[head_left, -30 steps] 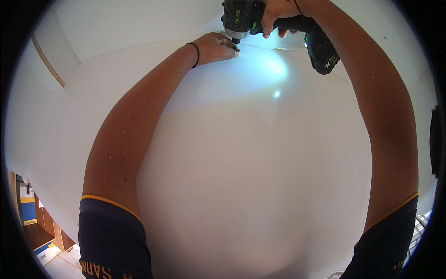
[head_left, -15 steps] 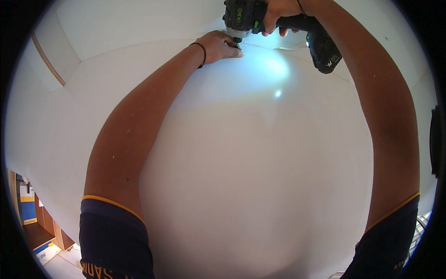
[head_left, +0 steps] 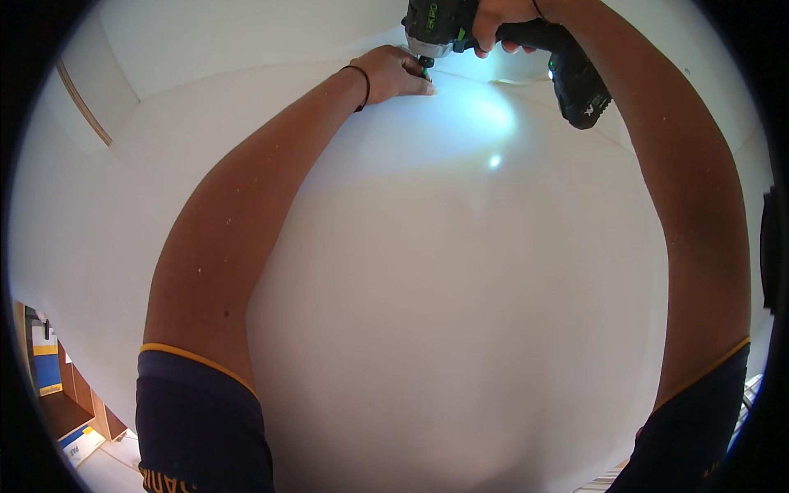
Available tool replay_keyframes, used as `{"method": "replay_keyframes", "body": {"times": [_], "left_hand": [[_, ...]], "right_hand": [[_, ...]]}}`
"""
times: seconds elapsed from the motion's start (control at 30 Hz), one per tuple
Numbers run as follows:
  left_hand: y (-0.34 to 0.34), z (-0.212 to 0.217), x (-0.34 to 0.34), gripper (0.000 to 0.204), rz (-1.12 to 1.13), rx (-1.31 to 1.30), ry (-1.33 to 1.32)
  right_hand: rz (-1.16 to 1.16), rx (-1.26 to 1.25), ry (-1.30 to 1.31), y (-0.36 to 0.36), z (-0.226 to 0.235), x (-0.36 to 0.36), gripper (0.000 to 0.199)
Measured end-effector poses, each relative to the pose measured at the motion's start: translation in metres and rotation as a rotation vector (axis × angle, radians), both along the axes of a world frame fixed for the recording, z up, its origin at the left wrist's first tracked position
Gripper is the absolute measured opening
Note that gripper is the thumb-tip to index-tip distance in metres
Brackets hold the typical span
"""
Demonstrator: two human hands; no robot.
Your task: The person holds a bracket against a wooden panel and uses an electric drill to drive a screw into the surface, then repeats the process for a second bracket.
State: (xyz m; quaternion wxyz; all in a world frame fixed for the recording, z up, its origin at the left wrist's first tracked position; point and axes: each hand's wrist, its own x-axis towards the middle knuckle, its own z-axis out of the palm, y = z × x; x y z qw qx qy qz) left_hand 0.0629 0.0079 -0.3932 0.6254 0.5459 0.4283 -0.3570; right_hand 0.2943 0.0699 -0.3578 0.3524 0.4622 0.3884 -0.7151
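Note:
My right hand (head_left: 500,16) grips the handle of a black cordless drill driver (head_left: 437,25) with green markings, at the top of the view. Its nose points down at a white panel (head_left: 460,287). Just below the nose, my left hand (head_left: 393,76) is closed in a pinch around a slim driver bit (head_left: 426,72) with a green band. Whatever lies at the bit's tip is hidden by the fingers. The tool's lamp throws a bluish-white patch on the panel, right of my left hand.
Along the panel's far edge runs a white raised wall (head_left: 246,37). A brown edge strip (head_left: 82,100) shows at upper left. Lower down at left are a brown wooden shelf unit (head_left: 74,390) and a blue, yellow and white box (head_left: 48,370). A dark object (head_left: 769,251) stands at the right rim.
Both hands and the drill have shifted slightly to the right and up in the picture. The drill and the driver bit are still held as before.

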Motion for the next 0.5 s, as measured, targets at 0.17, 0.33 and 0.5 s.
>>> {"method": "replay_keyframes", "body": {"times": [0.17, 0.33, 0.5], "left_hand": [[0.0003, 0.0032, 0.0032, 0.049, -0.005, 0.009, 0.024], [-0.0012, 0.0002, 0.0030, 0.051, 0.032, 0.003, 0.010], [-0.0005, 0.0000, 0.0020, 0.053, 0.033, -0.022, 0.020]], "right_hand": [[-0.014, -0.024, 0.004, -0.0015, -0.0025, 0.0009, 0.028], [-0.011, -0.017, 0.005, 0.0036, 0.0004, 0.0050, 0.028], [-0.015, -0.021, 0.017, 0.0030, -0.0033, 0.0047, 0.028]]}}
